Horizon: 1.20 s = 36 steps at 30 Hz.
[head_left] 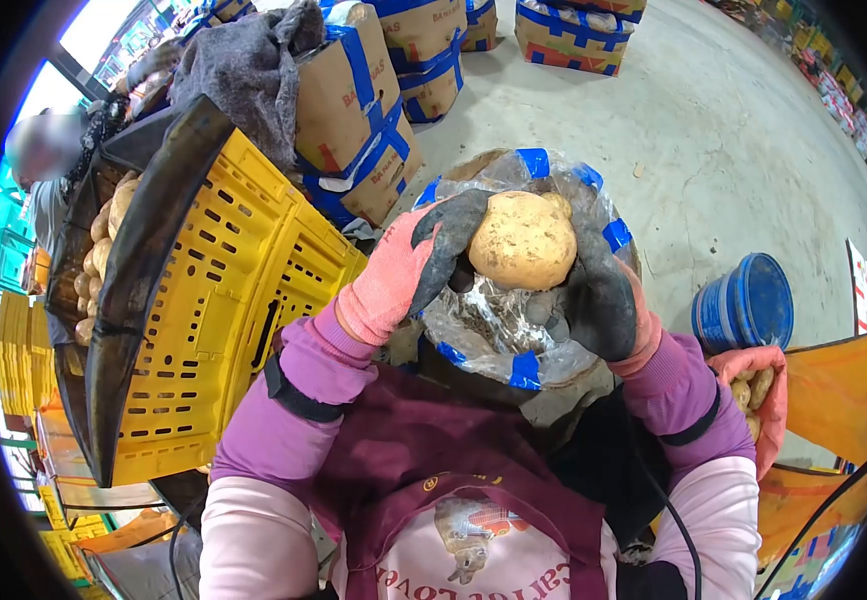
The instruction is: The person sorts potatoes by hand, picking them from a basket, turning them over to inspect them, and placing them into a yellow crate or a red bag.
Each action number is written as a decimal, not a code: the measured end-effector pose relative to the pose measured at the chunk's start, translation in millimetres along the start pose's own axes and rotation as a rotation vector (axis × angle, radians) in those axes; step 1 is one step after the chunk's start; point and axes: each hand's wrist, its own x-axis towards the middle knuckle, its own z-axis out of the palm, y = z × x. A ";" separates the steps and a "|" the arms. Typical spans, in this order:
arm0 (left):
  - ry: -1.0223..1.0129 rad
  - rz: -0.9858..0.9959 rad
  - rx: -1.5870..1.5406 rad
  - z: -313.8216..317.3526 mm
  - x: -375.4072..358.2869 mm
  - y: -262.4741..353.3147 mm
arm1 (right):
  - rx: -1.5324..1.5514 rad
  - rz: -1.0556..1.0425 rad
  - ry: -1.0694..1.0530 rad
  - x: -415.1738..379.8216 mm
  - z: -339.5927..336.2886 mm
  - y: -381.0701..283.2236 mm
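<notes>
A large, pale, lumpy potato with dirt specks is held up between both my hands. My left hand, in a pink glove with a dark grey palm, grips its left side. On the potato's right side, my right hand wears a matching glove, fingers curled round it. Directly below the hands stands an open carton lined with clear plastic and edged with blue tape. Part of its inside shows crumpled plastic and dark bits; the hands hide the rest.
Yellow crates with a dark liner stand at left, holding several potatoes. Taped banana boxes are beyond, one under a grey cloth. At right are a blue bucket and a red sack of potatoes. Someone is at far left.
</notes>
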 end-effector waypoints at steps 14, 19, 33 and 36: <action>-0.064 0.248 0.287 9.6 4.8 -3.7 | -0.646 -0.656 -0.020 9.0 -21.6 47.6; -0.022 0.107 0.064 10.3 5.1 4.7 | -0.264 -0.223 -0.058 4.3 -31.7 18.4; 0.075 0.269 0.115 30.4 3.9 -1.9 | -0.360 -0.127 0.070 -8.1 -18.5 33.7; 0.090 0.272 0.086 31.2 2.7 -9.8 | -0.184 -0.020 0.085 -11.2 -9.4 26.2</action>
